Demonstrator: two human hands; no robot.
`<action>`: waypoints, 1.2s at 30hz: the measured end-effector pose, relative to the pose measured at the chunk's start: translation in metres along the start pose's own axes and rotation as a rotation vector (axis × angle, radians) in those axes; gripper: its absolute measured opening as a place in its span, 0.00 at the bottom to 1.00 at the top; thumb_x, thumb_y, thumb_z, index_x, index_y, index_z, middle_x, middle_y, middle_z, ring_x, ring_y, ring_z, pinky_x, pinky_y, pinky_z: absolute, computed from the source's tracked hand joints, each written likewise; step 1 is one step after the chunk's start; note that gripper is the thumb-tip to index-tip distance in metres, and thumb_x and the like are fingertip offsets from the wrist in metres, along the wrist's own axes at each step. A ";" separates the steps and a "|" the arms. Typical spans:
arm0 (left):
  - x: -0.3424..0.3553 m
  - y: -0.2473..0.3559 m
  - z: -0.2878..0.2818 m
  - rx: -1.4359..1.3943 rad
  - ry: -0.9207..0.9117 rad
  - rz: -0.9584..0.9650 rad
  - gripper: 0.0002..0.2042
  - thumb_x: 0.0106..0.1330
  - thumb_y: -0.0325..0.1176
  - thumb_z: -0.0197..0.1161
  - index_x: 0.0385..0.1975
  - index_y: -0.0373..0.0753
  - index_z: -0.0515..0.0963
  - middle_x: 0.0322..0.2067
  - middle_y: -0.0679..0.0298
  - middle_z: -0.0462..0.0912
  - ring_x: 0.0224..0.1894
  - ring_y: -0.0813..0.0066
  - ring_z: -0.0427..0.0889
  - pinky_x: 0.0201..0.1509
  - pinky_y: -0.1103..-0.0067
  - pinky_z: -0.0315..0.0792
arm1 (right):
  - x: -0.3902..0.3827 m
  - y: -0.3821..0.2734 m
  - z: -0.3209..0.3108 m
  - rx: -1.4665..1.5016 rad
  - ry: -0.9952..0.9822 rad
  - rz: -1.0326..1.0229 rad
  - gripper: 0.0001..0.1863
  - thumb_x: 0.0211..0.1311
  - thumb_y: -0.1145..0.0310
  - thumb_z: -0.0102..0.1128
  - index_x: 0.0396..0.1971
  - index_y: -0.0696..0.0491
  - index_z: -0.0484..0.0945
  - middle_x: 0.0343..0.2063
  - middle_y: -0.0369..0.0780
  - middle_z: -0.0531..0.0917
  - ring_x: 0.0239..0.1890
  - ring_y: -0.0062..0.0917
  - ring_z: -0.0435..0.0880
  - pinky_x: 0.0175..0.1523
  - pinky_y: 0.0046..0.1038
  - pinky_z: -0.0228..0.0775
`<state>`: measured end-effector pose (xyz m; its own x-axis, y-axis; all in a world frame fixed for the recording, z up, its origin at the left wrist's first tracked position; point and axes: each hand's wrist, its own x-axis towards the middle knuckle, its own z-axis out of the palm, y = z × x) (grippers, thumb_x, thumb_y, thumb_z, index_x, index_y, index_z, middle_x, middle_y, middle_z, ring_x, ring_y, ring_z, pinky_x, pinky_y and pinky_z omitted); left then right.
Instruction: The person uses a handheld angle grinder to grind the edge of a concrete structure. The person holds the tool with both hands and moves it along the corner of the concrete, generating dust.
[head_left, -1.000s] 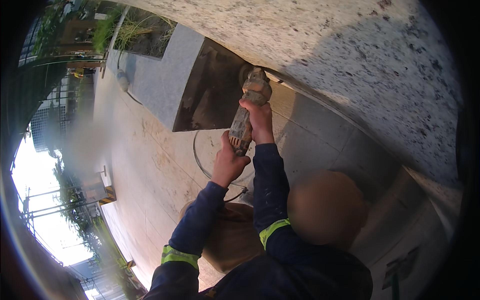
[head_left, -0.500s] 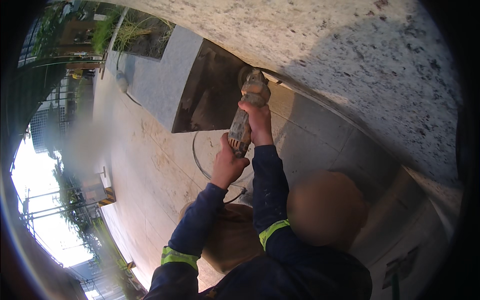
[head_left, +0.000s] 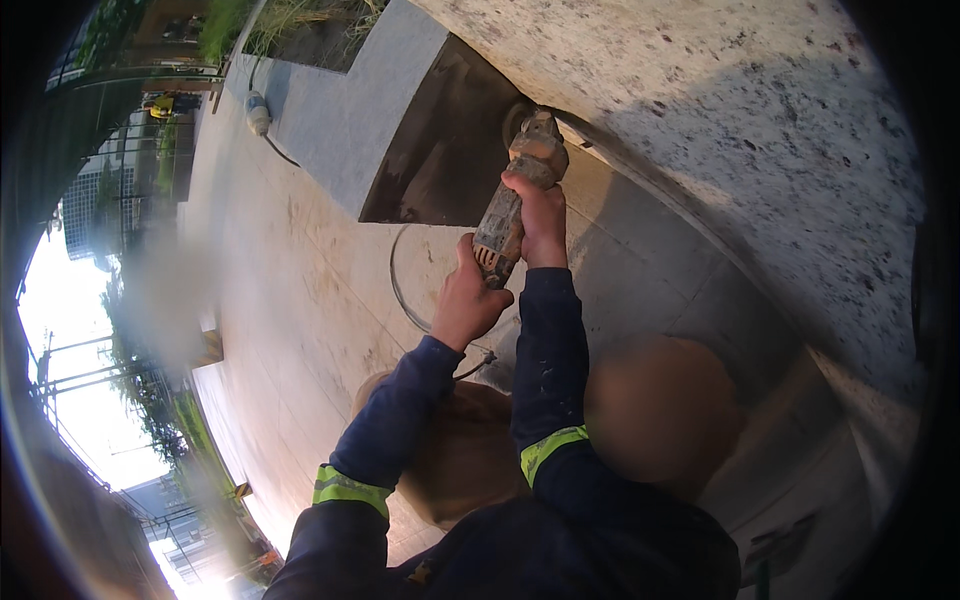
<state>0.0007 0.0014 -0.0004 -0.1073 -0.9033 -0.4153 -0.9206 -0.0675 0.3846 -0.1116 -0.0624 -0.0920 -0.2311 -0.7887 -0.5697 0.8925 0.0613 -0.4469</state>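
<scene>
A dusty angle grinder (head_left: 501, 222) slants up the middle of the view, its disc (head_left: 516, 121) at the lower edge of a speckled granite slab (head_left: 720, 140), by the top corner of a dark brown panel (head_left: 435, 140). My left hand (head_left: 472, 300) grips the slotted rear end of the tool. Higher up, my right hand (head_left: 541, 225) is wrapped round its body near the head, thumb across it. A cable (head_left: 400, 294) loops on the paving below the grinder.
Pale paving slabs (head_left: 290, 280) stretch to the left. A grey stone border (head_left: 350, 120) encloses a planted bed (head_left: 315, 30), with a cylindrical corded device (head_left: 258, 113) alongside. A distant person in yellow (head_left: 162, 106) stands at upper left. Scaffold bars and greenery line the left rim.
The grinder and both hands sit higher and further right in the picture than half a second ago, as does the surrounding scene, so my view has shifted. Both grips are unchanged.
</scene>
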 end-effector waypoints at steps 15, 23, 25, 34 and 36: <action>0.000 0.002 0.000 -0.005 0.005 0.015 0.43 0.47 0.31 0.66 0.65 0.37 0.51 0.41 0.36 0.80 0.47 0.33 0.78 0.51 0.56 0.72 | 0.004 0.004 0.001 -0.017 0.044 -0.054 0.24 0.48 0.67 0.72 0.44 0.59 0.75 0.34 0.39 0.81 0.33 0.25 0.81 0.40 0.31 0.75; 0.002 0.001 -0.001 0.032 0.005 0.002 0.43 0.47 0.31 0.66 0.65 0.37 0.51 0.41 0.36 0.80 0.47 0.34 0.78 0.50 0.56 0.73 | 0.000 0.000 0.004 -0.001 0.038 0.003 0.24 0.47 0.70 0.71 0.44 0.61 0.74 0.35 0.39 0.80 0.34 0.26 0.81 0.41 0.31 0.74; 0.000 0.003 -0.001 -0.016 0.000 0.010 0.43 0.47 0.31 0.66 0.65 0.37 0.51 0.41 0.36 0.80 0.47 0.34 0.78 0.51 0.56 0.73 | 0.002 0.003 0.001 -0.005 0.024 -0.038 0.20 0.49 0.67 0.71 0.41 0.59 0.77 0.33 0.38 0.81 0.32 0.25 0.81 0.39 0.31 0.74; 0.001 0.001 0.001 0.037 0.010 0.004 0.42 0.47 0.31 0.66 0.64 0.38 0.51 0.40 0.36 0.80 0.46 0.33 0.78 0.50 0.55 0.73 | 0.003 0.004 0.001 -0.008 0.050 -0.017 0.19 0.49 0.68 0.71 0.41 0.59 0.77 0.33 0.38 0.81 0.32 0.25 0.81 0.39 0.30 0.74; 0.000 0.005 0.002 0.032 0.011 0.004 0.42 0.47 0.31 0.66 0.64 0.38 0.51 0.40 0.36 0.80 0.46 0.33 0.78 0.49 0.55 0.73 | 0.004 0.000 -0.002 -0.002 0.015 0.002 0.22 0.47 0.69 0.72 0.43 0.60 0.75 0.35 0.39 0.80 0.34 0.25 0.81 0.41 0.31 0.74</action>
<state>-0.0043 0.0017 -0.0001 -0.1070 -0.9083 -0.4045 -0.9318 -0.0503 0.3594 -0.1137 -0.0644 -0.0954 -0.2354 -0.7795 -0.5805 0.8922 0.0636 -0.4472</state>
